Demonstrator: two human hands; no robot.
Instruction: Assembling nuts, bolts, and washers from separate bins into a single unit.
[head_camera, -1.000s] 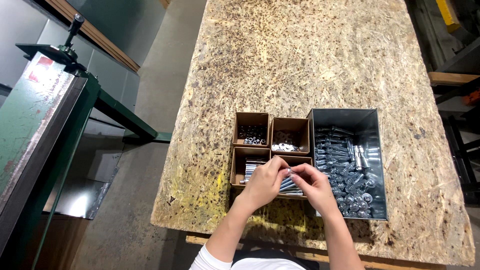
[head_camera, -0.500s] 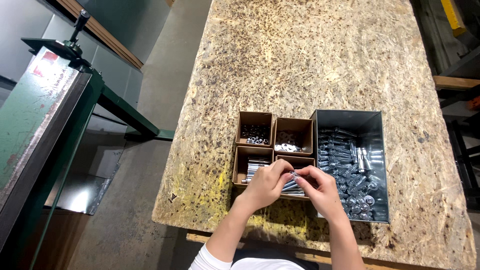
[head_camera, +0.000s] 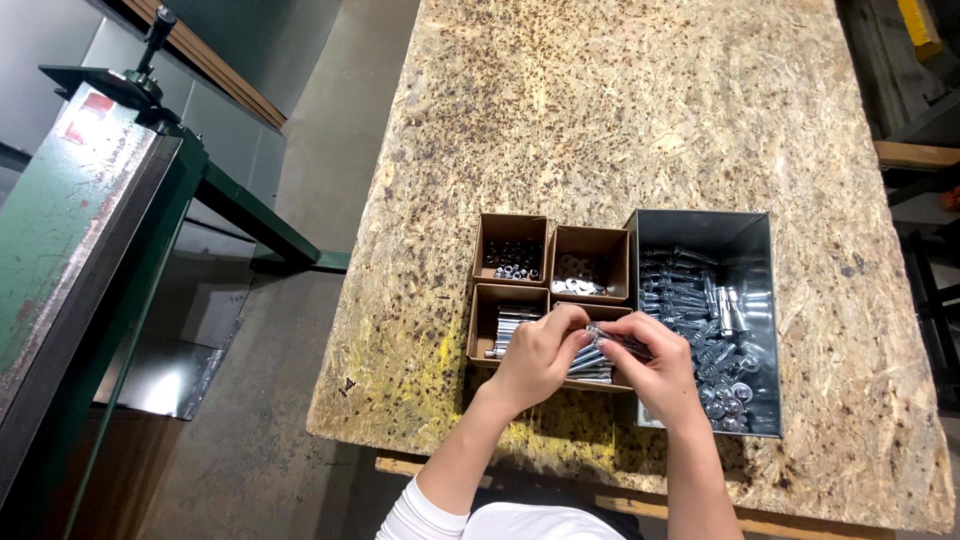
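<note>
1. Little is changed since the earlier frame: both hands are kept together over the near cardboard boxes, and the view is shifted only slightly.
2. At far left, a green metal machine (head_camera: 70, 230) is seen beside the chipboard table (head_camera: 640, 110).
3. Four small brown cardboard boxes (head_camera: 550, 300) hold sorted hardware.
4. The left hand (head_camera: 540, 355) is curled, fingertips pinched on a silvery metal bolt (head_camera: 620, 342).
5. The right hand (head_camera: 665, 375) is closed around the same bolt.
6. A grey metal bin (head_camera: 745, 240) of silvery fasteners stands just beside the boxes.
</note>
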